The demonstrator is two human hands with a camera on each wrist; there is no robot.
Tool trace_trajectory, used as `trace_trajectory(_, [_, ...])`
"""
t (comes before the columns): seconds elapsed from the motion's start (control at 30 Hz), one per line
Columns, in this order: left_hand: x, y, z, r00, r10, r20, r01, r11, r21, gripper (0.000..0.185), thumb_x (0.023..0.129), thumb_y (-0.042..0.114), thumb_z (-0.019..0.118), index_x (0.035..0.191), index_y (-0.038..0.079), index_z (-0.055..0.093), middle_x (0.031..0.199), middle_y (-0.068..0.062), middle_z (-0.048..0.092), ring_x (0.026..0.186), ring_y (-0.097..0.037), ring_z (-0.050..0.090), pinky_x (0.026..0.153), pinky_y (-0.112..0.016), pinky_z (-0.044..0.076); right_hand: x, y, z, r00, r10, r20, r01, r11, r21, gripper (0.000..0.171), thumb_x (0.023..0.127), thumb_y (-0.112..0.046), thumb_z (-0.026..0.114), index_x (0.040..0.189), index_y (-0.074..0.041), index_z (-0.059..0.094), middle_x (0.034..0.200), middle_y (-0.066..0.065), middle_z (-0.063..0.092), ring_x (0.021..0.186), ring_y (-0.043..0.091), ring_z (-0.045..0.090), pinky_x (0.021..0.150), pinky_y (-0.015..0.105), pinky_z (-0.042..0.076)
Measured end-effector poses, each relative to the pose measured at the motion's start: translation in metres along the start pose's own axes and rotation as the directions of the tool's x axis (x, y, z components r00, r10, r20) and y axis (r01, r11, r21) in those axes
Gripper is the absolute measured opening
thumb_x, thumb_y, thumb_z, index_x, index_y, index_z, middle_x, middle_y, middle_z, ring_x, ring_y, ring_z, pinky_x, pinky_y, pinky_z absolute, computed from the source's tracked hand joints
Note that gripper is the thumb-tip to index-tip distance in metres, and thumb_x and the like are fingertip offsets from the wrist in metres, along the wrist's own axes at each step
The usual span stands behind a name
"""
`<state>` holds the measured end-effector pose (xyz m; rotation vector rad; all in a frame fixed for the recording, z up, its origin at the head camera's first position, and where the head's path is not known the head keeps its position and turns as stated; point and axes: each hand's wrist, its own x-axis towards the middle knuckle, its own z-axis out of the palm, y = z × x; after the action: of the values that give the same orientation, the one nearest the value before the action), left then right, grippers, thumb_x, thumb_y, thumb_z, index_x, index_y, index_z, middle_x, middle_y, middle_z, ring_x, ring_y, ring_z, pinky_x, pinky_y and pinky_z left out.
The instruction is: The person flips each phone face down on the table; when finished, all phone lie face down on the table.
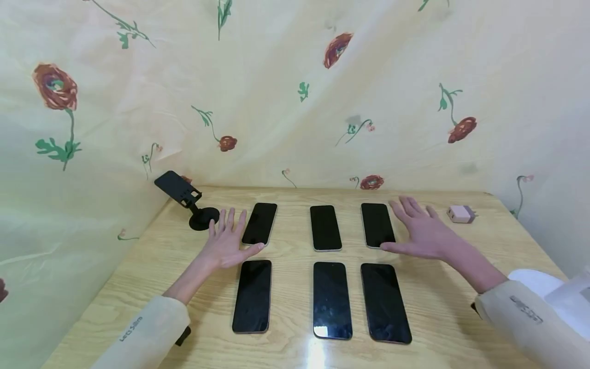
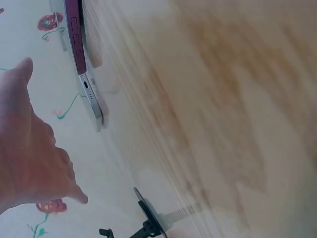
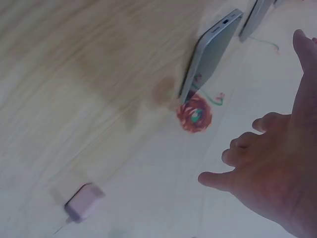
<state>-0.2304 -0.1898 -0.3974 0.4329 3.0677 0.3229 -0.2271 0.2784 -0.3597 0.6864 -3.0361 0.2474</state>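
Head view looks down across the table [image 1: 438, 307]; wrist views skim it closely.

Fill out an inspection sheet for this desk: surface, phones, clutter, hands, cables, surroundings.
Surface: wooden table, light grain, glare at the near edge.
Job's things: six smartphones face up, screens dark, in two rows of three; far left phone, far right phone.
Clutter: black phone stand at far left; pink charger plug at far right.
Hands: left hand flat, fingers spread, beside the far left phone; right hand flat, beside the far right phone.
Cables: nothing seen.
Surroundings: cream floral cloth behind and beside the table.
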Motion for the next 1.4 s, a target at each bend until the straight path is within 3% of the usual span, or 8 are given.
trace_trajectory(0.33, [0.007,-0.006,-0.004,0.997,0.052,0.055,-0.045,0.991,-0.125,0.094,0.094,0.046,0.066,0.159,-0.001,0.016,0.149,-0.036,0.035,0.137,-0.051,0.033,0.106,-0.060,0.032,0.063,-0.041,0.020,0.982,-0.191,0.001,0.190,0.978,0.084,0.113,0.082,-0.063,0.073,0.155,0.007,0.023,0.156,0.035,0.022,0.142,0.049,0.022,0.108,0.066,0.022])
trace_trajectory(0.43, [0.011,-0.007,-0.003,0.996,0.065,0.054,-0.057,0.989,-0.137,0.091,0.093,0.041,0.069,0.157,-0.002,0.020,0.119,-0.030,0.061,0.113,-0.043,0.059,0.095,-0.052,0.045,0.081,-0.058,0.024,0.978,-0.206,0.037,0.202,0.974,0.106,0.110,0.082,-0.061,0.074,0.155,0.005,0.024,0.155,0.034,0.024,0.140,0.051,0.027,0.107,0.065,0.026])
trace_trajectory(0.5, [0.013,-0.007,-0.002,0.996,0.083,0.028,-0.079,0.989,-0.123,0.089,0.093,0.038,0.071,0.155,-0.005,0.025,0.107,-0.028,0.064,0.102,-0.039,0.063,0.089,-0.048,0.048,0.093,-0.069,0.027,0.973,-0.219,0.064,0.211,0.971,0.114,0.109,0.083,-0.058,0.075,0.156,0.005,0.025,0.155,0.033,0.025,0.137,0.052,0.031,0.106,0.064,0.029])
trace_trajectory(0.57, [0.015,-0.006,-0.001,0.996,0.083,0.016,-0.081,0.990,-0.112,0.088,0.092,0.038,0.073,0.155,-0.005,0.028,0.108,-0.027,0.063,0.104,-0.039,0.061,0.090,-0.048,0.048,0.105,-0.080,0.031,0.967,-0.239,0.087,0.229,0.967,0.109,0.107,0.083,-0.056,0.076,0.156,0.004,0.026,0.156,0.031,0.026,0.135,0.051,0.036,0.106,0.062,0.032])
trace_trajectory(0.67, [0.018,-0.006,0.001,0.996,0.084,-0.001,-0.084,0.991,-0.106,0.087,0.090,0.037,0.076,0.154,-0.003,0.032,0.136,-0.031,0.050,0.124,-0.044,0.049,0.097,-0.052,0.044,0.122,-0.098,0.037,0.956,-0.272,0.107,0.261,0.960,0.102,0.104,0.083,-0.052,0.078,0.155,0.004,0.028,0.155,0.029,0.030,0.132,0.048,0.042,0.105,0.058,0.035])
trace_trajectory(0.77, [0.021,-0.006,0.003,0.997,0.079,0.020,-0.075,0.989,-0.127,0.088,0.089,0.036,0.077,0.156,0.002,0.031,0.145,-0.029,0.041,0.131,-0.048,0.041,0.101,-0.054,0.041,0.136,-0.114,0.040,0.951,-0.279,0.134,0.268,0.958,0.100,0.103,0.083,-0.050,0.079,0.155,0.003,0.029,0.155,0.027,0.032,0.132,0.046,0.043,0.107,0.054,0.035])
trace_trajectory(1.17, [0.034,-0.007,0.003,0.993,0.104,0.055,-0.095,0.985,-0.147,0.085,0.088,0.031,0.079,0.156,0.007,0.035,0.149,-0.031,0.037,0.131,-0.054,0.036,0.103,-0.058,0.036,0.190,-0.151,0.053,0.935,-0.234,0.267,0.208,0.970,0.122,0.108,0.081,-0.050,0.081,0.158,-0.001,0.023,0.158,0.023,0.029,0.144,0.038,0.028,0.114,0.047,0.026])
trace_trajectory(1.4, [0.034,-0.007,0.009,0.989,0.131,0.065,-0.118,0.980,-0.163,0.081,0.089,0.028,0.078,0.155,0.006,0.037,0.150,-0.032,0.034,0.130,-0.057,0.033,0.106,-0.061,0.031,0.201,-0.164,0.066,0.915,-0.177,0.363,0.115,0.976,0.186,0.112,0.080,-0.051,0.081,0.161,-0.010,0.016,0.160,0.019,0.026,0.145,0.037,0.025,0.114,0.049,0.025])
